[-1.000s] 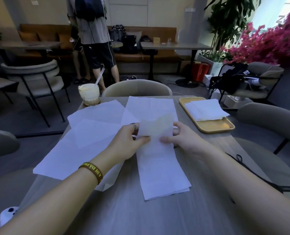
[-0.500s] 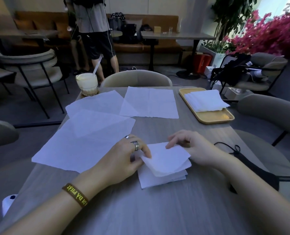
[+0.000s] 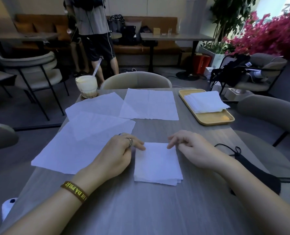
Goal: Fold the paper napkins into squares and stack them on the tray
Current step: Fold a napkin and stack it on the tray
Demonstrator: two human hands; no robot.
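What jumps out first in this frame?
The folded napkin lies flat on the table's near middle, with the left hand and right hand touching its far corners. Next comes the wooden tray at far right, carrying a stack of folded napkins. Several unfolded napkins are spread to the left.

This looks like a café. A long brown leather bench seat (image 3: pixel 157 22) lines the far wall behind a grey pedestal counter (image 3: pixel 174 37). Beige padded chairs with thin black metal legs (image 3: pixel 27 61) stand around, and a tall glass of creamy iced drink with a straw (image 3: pixel 86 85) sits on the near grey wood-grain counter (image 3: pixel 141 209).
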